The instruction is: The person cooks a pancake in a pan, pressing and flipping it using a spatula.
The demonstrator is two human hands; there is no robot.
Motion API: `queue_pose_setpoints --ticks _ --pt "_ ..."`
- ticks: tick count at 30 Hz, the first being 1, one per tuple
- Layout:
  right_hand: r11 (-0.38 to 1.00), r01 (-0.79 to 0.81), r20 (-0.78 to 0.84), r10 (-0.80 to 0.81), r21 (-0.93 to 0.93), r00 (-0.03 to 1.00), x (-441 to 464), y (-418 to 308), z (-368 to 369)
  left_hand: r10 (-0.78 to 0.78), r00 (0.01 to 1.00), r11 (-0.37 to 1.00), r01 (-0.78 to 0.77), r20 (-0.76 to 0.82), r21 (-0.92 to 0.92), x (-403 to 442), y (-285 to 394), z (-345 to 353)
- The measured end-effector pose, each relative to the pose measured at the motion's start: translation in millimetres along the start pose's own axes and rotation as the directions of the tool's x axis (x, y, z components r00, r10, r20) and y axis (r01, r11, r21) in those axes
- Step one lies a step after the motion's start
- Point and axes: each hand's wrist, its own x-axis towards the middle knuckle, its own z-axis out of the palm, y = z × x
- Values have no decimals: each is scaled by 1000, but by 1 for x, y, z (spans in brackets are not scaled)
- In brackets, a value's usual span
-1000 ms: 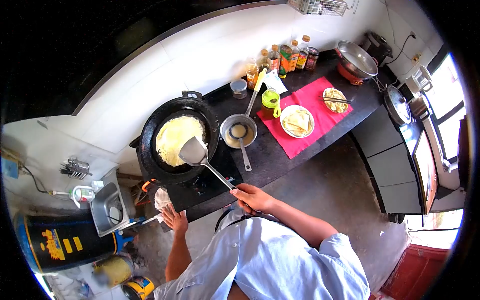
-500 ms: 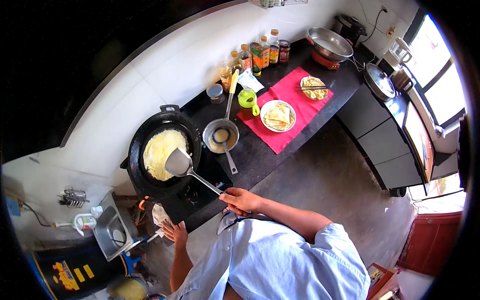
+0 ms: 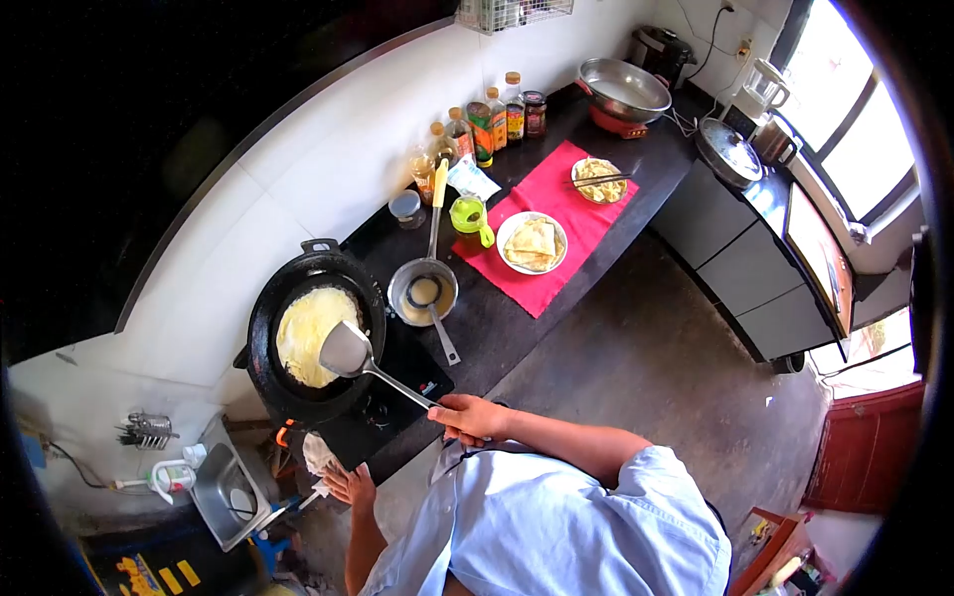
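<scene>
My right hand (image 3: 469, 418) is closed around the handle of a metal spatula (image 3: 346, 350). The spatula's broad blade is over the right edge of a pale yellow pancake (image 3: 310, 333), which lies flat in a black wok (image 3: 260, 366). Whether the blade touches the pancake I cannot tell. Down by the counter's front edge, my left hand (image 3: 352, 486) has its fingers stretched out, holding nothing, beside a whitish cloth (image 3: 318, 455). Right of the wok, a saucepan (image 3: 399, 288) of pale batter has a ladle (image 3: 444, 341) resting in it.
On a red cloth (image 3: 517, 288) stand a plate of folded pancakes (image 3: 532, 244), a bowl of food (image 3: 600, 179) with chopsticks across it, and a green-lidded jug (image 3: 469, 219). Several bottles (image 3: 460, 132) line the wall. A sink (image 3: 224, 489) is at lower left.
The whole view has shifted slightly with my head. My right hand keeps its hold on the spatula, its blade still at the pancake's edge. My left hand stays by the counter edge.
</scene>
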Motion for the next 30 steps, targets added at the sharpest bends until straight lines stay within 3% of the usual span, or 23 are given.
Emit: queue_pose_setpoints --ticks 10,12,17,20,22,23,24,30 --pt "1000 -16 -45 16 -2 999 8 10 5 -6 1000 997 4 25 74 -9 10 -12" --pt "1000 -4 18 4 -15 1000 7 8 3 -11 1000 996 9 19 93 4 1 0" --pt "1000 1 -17 -1 4 1000 10 4 11 -16 999 999 15 33 42 -4 9 -12" --pt "999 18 -67 -15 36 998 7 -1 21 -21 998 993 28 -54 117 -6 11 -7" --pt "996 36 -60 -31 79 998 11 1 21 -19 999 997 22 -34 71 -41 43 -49" --pt "998 38 -67 -34 59 997 13 2 22 -41 986 998 48 -160 39 -32 40 -34" --pt "999 36 -68 -33 39 997 14 3 23 -15 988 999 21 -152 37 -3 16 20" --pt "997 59 -104 -53 54 993 8 1 40 171 956 984 -178 -239 -6 3 10 23"
